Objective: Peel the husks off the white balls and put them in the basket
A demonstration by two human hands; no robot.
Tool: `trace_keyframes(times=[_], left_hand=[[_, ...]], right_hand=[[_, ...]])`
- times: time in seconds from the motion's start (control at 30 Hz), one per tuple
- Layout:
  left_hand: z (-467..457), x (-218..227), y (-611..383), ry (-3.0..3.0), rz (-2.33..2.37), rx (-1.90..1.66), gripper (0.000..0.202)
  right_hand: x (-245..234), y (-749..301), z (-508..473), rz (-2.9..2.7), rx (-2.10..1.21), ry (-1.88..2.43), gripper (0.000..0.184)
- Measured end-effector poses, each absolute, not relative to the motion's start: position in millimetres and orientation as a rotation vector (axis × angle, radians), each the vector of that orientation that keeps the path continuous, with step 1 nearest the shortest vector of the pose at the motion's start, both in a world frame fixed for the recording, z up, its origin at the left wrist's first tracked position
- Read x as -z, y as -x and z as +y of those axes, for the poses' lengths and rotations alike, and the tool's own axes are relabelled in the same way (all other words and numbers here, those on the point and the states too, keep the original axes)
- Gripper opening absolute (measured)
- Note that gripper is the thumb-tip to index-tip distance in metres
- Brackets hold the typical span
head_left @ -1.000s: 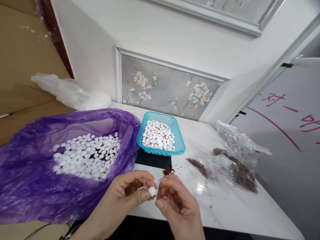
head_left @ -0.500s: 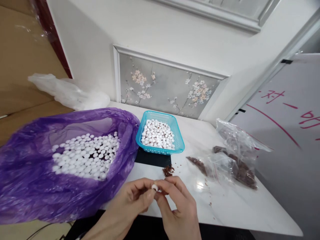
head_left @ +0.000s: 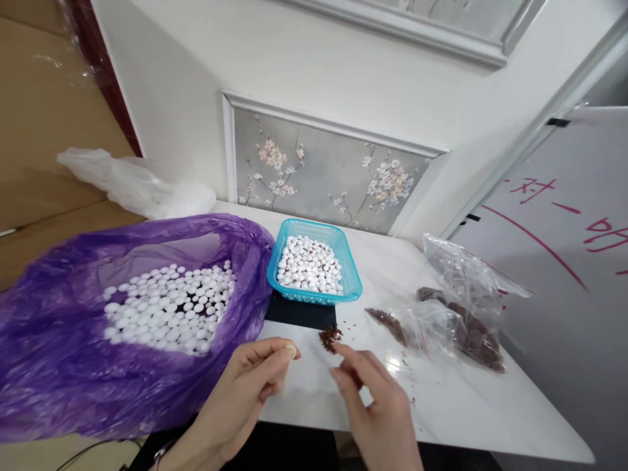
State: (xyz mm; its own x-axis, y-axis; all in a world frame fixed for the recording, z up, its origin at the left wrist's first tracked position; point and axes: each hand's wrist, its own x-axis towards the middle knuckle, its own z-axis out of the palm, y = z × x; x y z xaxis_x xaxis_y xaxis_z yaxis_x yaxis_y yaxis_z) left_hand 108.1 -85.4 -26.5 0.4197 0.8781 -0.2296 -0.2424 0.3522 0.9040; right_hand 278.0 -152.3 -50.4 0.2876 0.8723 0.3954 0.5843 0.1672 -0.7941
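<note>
Thumb and finger of the left hand (head_left: 248, 386) pinch a white ball (head_left: 293, 351), mostly hidden, near the bag (head_left: 59, 353). The right hand (head_left: 380, 409) has its thumb and finger apart, the finger at the edge of the brown bits (head_left: 329, 336) on the table (head_left: 520, 412).

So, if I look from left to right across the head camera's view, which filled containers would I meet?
Crumpled purple plastic bag of small white balls → turquoise rectangular plastic basket of similar white balls → smaller clear plastic bag of brown shreds → larger clear plastic bag, also holding brown material.
</note>
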Motion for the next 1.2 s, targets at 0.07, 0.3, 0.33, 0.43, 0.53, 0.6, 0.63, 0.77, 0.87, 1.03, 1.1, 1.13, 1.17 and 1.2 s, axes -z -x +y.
trace_keyframes(times=[0.07, 0.3, 0.33, 0.43, 0.53, 0.6, 0.63, 0.77, 0.87, 1.03, 1.1, 1.13, 1.17, 1.2], left_hand=[[-79, 22, -115, -0.937, 0.821, -0.880, 0.021], [-29, -20, -165, -0.759, 0.618, -1.125, 0.019], [-24, -25, -169, -0.731, 0.598, -1.121, 0.017], [-17, -29, -169, -0.679, 0.598, -1.104, 0.008], [-19, -24, -161, -0.584, 0.638, -1.115, 0.030], [-22, -20, -156, -0.539, 0.649, -1.118, 0.038], [-23, -18, -154, -0.535, 0.651, -1.113, 0.038], [-34, -10, -146, -0.599, 0.658, -1.035, 0.027], [-47, 3, -138, -0.634, 0.679, -0.959, 0.016], [-64, 33, -125, -0.707, 0.818, -0.902, 0.009], [-68, 40, -120, -0.735, 0.845, -0.873, 0.011], [-70, 42, -119, -0.737, 0.844, -0.858, 0.012], [-72, 43, -117, -0.733, 0.839, -0.845, 0.015], [-73, 44, -116, -0.725, 0.830, -0.837, 0.019]], right_hand=[[56, -298, -151, -1.352, -0.295, 1.699, 0.023], [62, -319, -128, -1.492, -0.309, 1.953, 0.028], [61, -317, -126, -1.514, -0.335, 1.947, 0.028], [60, -309, -123, -1.547, -0.375, 1.904, 0.028], [60, -302, -122, -1.549, -0.334, 1.916, 0.028], [61, -300, -122, -1.547, -0.298, 1.924, 0.026], [62, -299, -121, -1.545, -0.288, 1.922, 0.025], [64, -302, -121, -1.532, -0.272, 1.906, 0.021], [66, -305, -122, -1.531, -0.270, 1.893, 0.020], [64, -308, -124, -1.520, -0.294, 1.852, 0.024], [63, -307, -123, -1.524, -0.317, 1.829, 0.024], [62, -306, -123, -1.532, -0.333, 1.820, 0.024], [61, -305, -123, -1.540, -0.346, 1.816, 0.024], [61, -304, -123, -1.537, -0.345, 1.820, 0.023]])
